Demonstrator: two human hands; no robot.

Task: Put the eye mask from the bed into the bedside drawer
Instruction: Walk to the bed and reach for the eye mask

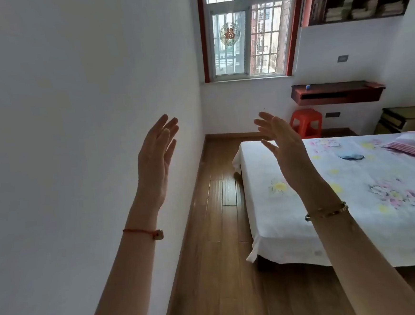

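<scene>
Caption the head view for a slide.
Both hands, left and right, raised open and empty; eye mask lies on the bed.

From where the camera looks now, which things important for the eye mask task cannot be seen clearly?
Head view only:
- Eye mask: a small dark blue shape on the bed; strap and details too small.
- Bedside cabinet: cut off by the right edge; whether the drawer is open cannot be told.
- Pillow: cut off by the right edge.
- Bed near the right hand: partly hidden by that hand and arm.
- Left hand: open, empty.
</scene>
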